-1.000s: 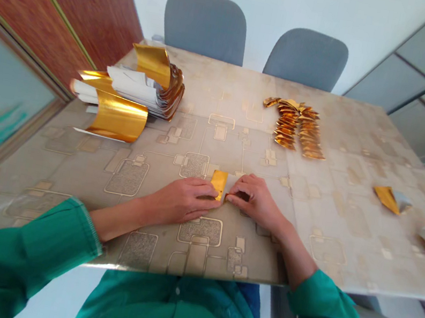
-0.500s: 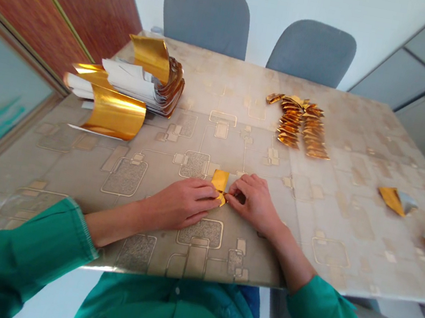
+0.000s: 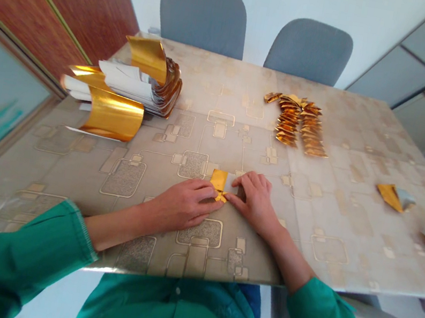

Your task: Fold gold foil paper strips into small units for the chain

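No legible text, label, brand, number or sign in view; the folded gold foil piece (image 3: 219, 184) and the patterned table cover (image 3: 71, 173) show no readable marking.

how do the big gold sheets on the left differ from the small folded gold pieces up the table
The gold sheets are large and curl in a loose pile, while the folded gold pieces are small and creased. The sheets show white sides; the pieces show mostly gold, lying overlapped in two rows. Both are shiny gold.
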`<state>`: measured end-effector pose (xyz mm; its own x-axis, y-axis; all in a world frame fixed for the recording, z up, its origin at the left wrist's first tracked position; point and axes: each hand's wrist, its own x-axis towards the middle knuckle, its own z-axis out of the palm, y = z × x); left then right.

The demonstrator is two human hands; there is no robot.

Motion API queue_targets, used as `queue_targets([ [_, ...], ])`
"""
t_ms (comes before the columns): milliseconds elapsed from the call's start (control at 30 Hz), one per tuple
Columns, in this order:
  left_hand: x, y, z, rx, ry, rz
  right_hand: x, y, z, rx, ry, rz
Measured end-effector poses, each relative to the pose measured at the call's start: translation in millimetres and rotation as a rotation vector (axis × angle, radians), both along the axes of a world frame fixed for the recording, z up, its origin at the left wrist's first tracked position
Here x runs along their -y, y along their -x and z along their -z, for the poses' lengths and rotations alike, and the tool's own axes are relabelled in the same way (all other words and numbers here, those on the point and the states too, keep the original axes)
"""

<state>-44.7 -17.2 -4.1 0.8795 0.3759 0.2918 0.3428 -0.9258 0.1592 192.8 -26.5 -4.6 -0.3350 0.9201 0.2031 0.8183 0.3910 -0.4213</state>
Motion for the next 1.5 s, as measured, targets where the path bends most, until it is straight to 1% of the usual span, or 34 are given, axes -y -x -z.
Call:
queue_targets([
  [133, 1.2, 0.2, 0.4, 0.014, -0.02, -0.016, -1.6, -5.0, 3.5, -0.026, 0.0, 0.06],
  [300, 3.6, -0.1, -0.6, 0.015, -0.027, -0.054, -2.9, -10.6, 2.2, -0.045, -0.022, 0.072],
  [367, 3.3, -0.7, -0.8, 0.012, -0.027, -0.058, -1.7, -8.6, -1.2, -0.062, -0.051, 0.054],
  [467, 2.4, -1.5, -1.1, 0.002, -0.027, -0.049, 0.2, 1.5, -4.3, -0.076, -0.087, -0.031],
  [533, 2.1, -1.8, -1.6, 0.004, -0.028, -0.044, 0.2, 10.0, -3.1, -0.046, -0.068, -0.056],
  [633, 2.8, -2.0, -3.1, 0.011, -0.035, -0.054, -2.0, 17.3, 1.3, -0.013, -0.042, -0.041],
  [733, 4.0, -2.0, -4.1, -0.003, -0.051, -0.071, -4.2, 16.9, 3.5, 0.007, -0.023, -0.034],
  [900, 5.0, -1.7, -3.6, -0.039, -0.038, -0.052, -5.1, 15.5, 0.9, 0.033, -0.004, -0.018],
  [1033, 2.8, 0.8, -3.2, 0.0, -0.035, -0.069, -5.0, 12.5, -1.1, 0.034, -0.023, -0.028],
  [1100, -1.5, 3.7, -2.9, 0.037, -0.051, -0.066, -4.5, 8.0, -2.3, -0.002, -0.06, -0.058],
  [1167, -7.9, 6.9, -2.8, 0.078, -0.086, -0.047, -3.6, 3.0, -3.8, -0.027, -0.104, -0.123],
  [1267, -18.5, 10.3, -3.2, 0.114, -0.15, -0.034, -2.1, -1.1, -6.1, 0.011, -0.131, -0.232],
  [1367, -25.9, 11.7, -2.8, 0.099, -0.185, -0.019, 0.0, 0.7, -7.9, 0.085, -0.139, -0.259],
  [1500, -29.5, 13.0, 0.4, 0.098, -0.181, -0.022, 3.3, 5.2, -8.7, 0.119, -0.141, -0.283],
])
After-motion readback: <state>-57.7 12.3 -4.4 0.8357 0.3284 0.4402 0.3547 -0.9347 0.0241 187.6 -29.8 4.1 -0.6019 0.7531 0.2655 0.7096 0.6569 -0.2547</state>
